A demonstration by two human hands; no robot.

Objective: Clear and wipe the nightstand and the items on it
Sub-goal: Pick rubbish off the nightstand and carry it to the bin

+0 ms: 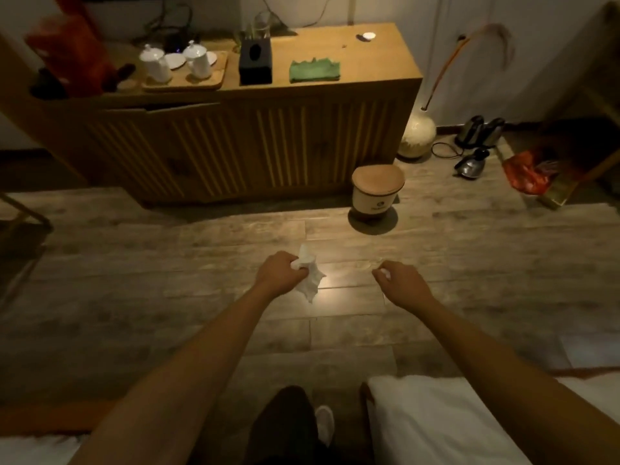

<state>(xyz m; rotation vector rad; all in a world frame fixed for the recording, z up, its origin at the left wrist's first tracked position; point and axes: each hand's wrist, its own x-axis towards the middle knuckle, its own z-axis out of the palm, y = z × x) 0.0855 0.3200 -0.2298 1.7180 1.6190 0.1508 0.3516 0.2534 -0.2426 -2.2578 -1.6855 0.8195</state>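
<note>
Nightstand (352, 67) stands across the wooden floor (167, 263), well apart from both hands; on its tabletop sit a folded green cloth (314, 70), a black tissue box (255, 62), and a tray (188, 82) of white lidded cups (155, 63). The left hand (280, 271) has its fingers curled round a crumpled white tissue (310, 280). The right hand (402, 281) pinches a small white scrap (384, 272) at its fingertips. The risk I judge: the loose tissue or scrap slips to the floor in this dim light, or misses the lidded bin (377, 193) if tossed from here.
</note>
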